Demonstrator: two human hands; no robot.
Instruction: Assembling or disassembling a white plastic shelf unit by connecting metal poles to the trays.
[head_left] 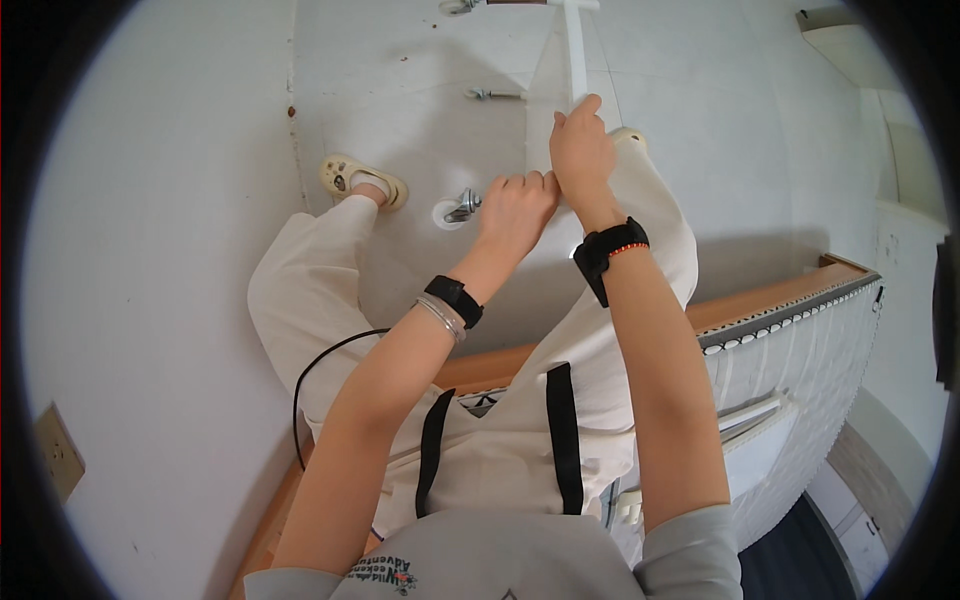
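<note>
A white wheeled frame with a pale, see-through-looking panel lies tipped before me, its casters pointing left. My right hand is closed around the frame's white edge bar, thumb along its left side. Just left and nearer, my left hand has its fingers curled at the near end of the frame. Its grip hides the part underneath. Beside its knuckles sticks out a metal caster with a white wheel. Another caster on a short stem shows farther out, and a third caster is cut by the top edge.
My legs in cream trousers spread around the frame; a cream clog rests on the pale floor. A white wall with an outlet runs along the left. Behind me is a wood-edged bed. A black cable hangs left.
</note>
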